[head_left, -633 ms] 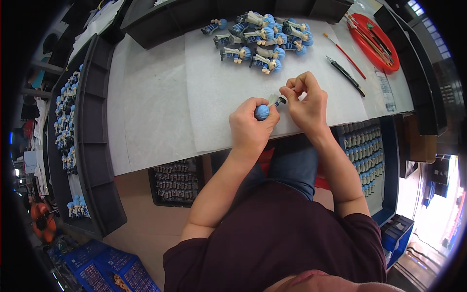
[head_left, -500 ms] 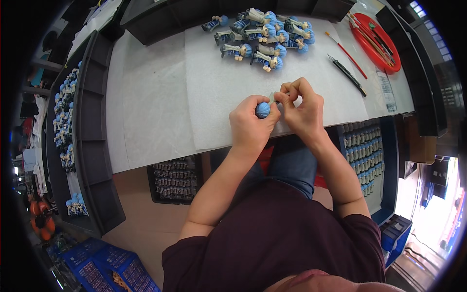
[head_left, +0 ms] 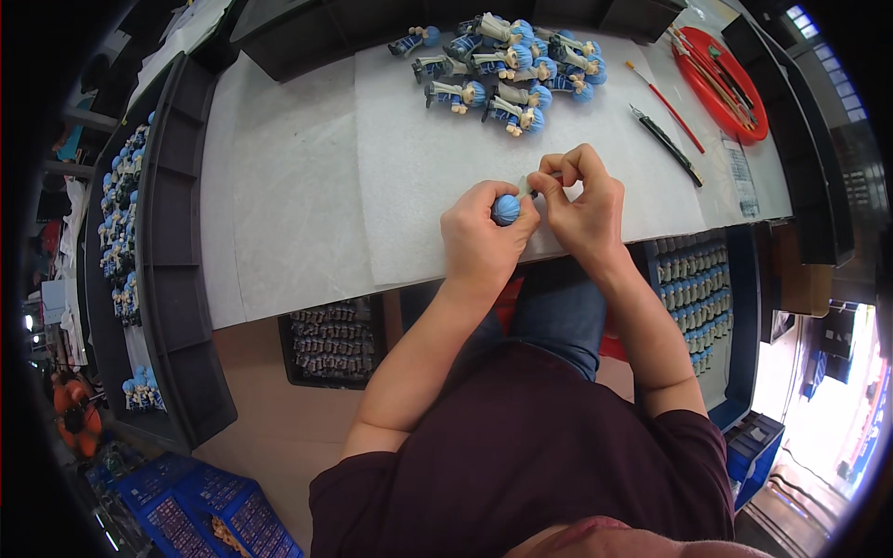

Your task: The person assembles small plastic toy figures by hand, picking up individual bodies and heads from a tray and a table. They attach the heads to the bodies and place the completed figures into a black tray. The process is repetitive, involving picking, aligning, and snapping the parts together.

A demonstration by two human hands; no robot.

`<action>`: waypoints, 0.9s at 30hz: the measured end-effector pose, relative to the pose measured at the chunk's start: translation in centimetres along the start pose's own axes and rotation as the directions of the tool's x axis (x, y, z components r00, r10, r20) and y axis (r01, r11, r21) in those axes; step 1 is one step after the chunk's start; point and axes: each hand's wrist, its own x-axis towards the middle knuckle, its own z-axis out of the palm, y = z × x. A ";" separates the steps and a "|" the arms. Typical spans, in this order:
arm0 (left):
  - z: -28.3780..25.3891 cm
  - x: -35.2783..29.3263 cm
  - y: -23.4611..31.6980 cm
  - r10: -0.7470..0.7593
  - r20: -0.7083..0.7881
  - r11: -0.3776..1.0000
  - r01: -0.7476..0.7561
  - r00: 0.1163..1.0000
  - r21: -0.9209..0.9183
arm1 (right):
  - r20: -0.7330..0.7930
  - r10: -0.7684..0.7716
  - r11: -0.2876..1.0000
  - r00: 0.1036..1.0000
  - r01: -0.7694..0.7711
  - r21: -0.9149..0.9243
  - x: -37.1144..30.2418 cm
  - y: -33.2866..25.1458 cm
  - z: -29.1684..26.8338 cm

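A small figurine (head_left: 506, 210) with ridged blue hair is held in my left hand (head_left: 476, 240), its round head showing between thumb and curled fingers. The pale body points away to the right, mostly covered by my fingers. Right beside it, my right hand (head_left: 592, 209) is closed in a pinch, thumb against bent forefinger, at the figurine's far end. Something small and dark shows at those fingertips, too little to name. Beyond both hands, a heap of similar blue-haired figurines (head_left: 513, 61) lies on the white sheet (head_left: 400, 186).
A red-handled brush (head_left: 665, 107) and a dark pen-like tool (head_left: 666, 145) lie to the right, near a red oval tray (head_left: 758, 130) of brushes. Dark trays border the table; the left one (head_left: 177, 214) stands by more figurines. A blue crate (head_left: 741, 325) holds rows of figurines below right.
Both hands have shifted very slightly to the right, the right one opening its grip pose a little. The figurine stays in my left hand.
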 end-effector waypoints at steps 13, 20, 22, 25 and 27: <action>0.2 0.4 -0.3 0.142 -0.038 0.988 -0.139 0.989 0.069 | 0.003 -0.068 0.998 0.998 0.068 0.012 -0.3 0.5 0.2; 0.2 0.1 -0.2 0.083 -0.027 0.996 -0.082 0.996 0.038 | -0.001 0.029 1.000 1.000 -0.029 0.011 -0.1 0.3 -0.1; 0.1 0.1 -0.3 0.044 -0.010 0.999 -0.044 0.999 0.017 | 0.014 0.079 0.997 0.997 -0.078 -0.027 0.5 0.3 -0.3; 0.1 0.1 -0.1 0.073 -0.021 0.997 -0.072 0.997 0.040 | -0.001 -0.080 0.997 0.997 0.080 0.023 -0.5 -0.1 -0.3; 0.0 -0.1 -0.2 0.054 -0.010 0.998 -0.054 0.998 0.022 | 0.016 0.006 1.000 1.000 -0.006 -0.017 -0.1 0.6 -0.1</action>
